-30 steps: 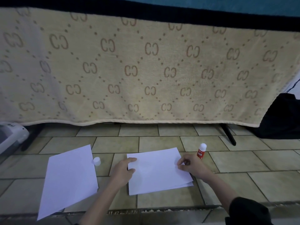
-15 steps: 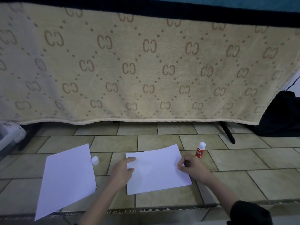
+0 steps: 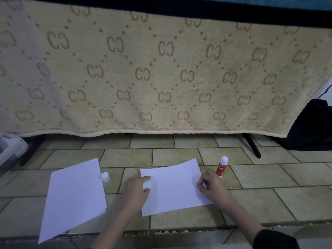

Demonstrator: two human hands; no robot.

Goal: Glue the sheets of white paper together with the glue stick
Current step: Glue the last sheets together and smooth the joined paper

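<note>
A white paper sheet (image 3: 172, 186) lies on the tiled floor in front of me, its edges lined up so it reads as one sheet. My left hand (image 3: 137, 190) holds its left edge between index finger and thumb. With curled fingers, my right hand (image 3: 212, 188) pinches the right edge. The glue stick (image 3: 221, 168), red with a white top, stands upright just beyond my right hand. Its white cap (image 3: 105, 177) lies on the floor to the left. Beside the cap lies a second pile of white paper (image 3: 73, 198).
A beige patterned blanket (image 3: 161, 69) hangs across the back, down almost to the floor. A black stand leg (image 3: 252, 146) juts out at the right, near a black bag (image 3: 312, 126). A white and grey appliance (image 3: 10, 150) sits at the far left.
A second sheet's edge showed under the top one a second ago; now the edges line up and only one outline shows. Both hands stay on the sheet's sides.
</note>
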